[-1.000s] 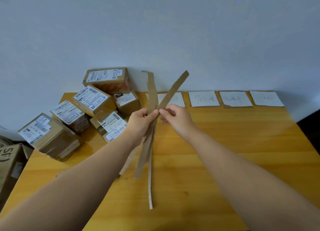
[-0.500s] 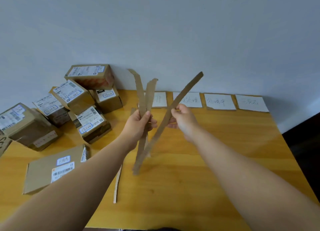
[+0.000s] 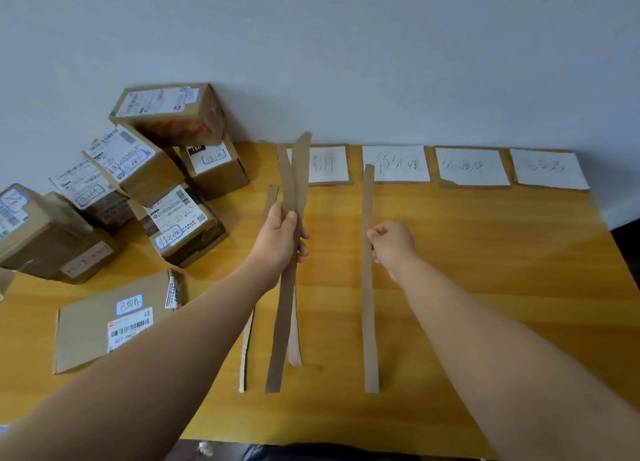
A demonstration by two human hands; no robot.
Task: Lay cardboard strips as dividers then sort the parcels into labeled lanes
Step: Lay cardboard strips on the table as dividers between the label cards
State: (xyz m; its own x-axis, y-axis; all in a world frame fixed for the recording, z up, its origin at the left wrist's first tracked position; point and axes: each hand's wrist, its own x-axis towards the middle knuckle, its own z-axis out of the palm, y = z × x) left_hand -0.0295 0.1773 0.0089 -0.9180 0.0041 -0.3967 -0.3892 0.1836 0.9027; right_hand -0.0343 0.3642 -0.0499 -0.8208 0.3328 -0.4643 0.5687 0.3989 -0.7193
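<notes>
Against the frame half a second ago, the loose strip (image 3: 246,349) is left lying lengthwise on the table (image 3: 485,252), partly hidden by the left forearm. Two cardboard strips (image 3: 280,322) are still gripped together in the left hand (image 3: 280,239), fingers and thumb curled round them. The single strip (image 3: 367,315), previously crossed over that pair, has been drawn apart to the right and turned nearly parallel to them. It is pinched in the curled fingers of the right hand (image 3: 393,244), its far end overlapping the left edge of the second of four paper labels (image 3: 472,166). Whether its near end touches the table cannot be told.

At the far left, taped parcel boxes (image 3: 138,169) are piled against the wall, all closed, their contents unseen. Nearer, a flat parcel (image 3: 90,339) is laid with a marker (image 3: 172,292) just beside it.
</notes>
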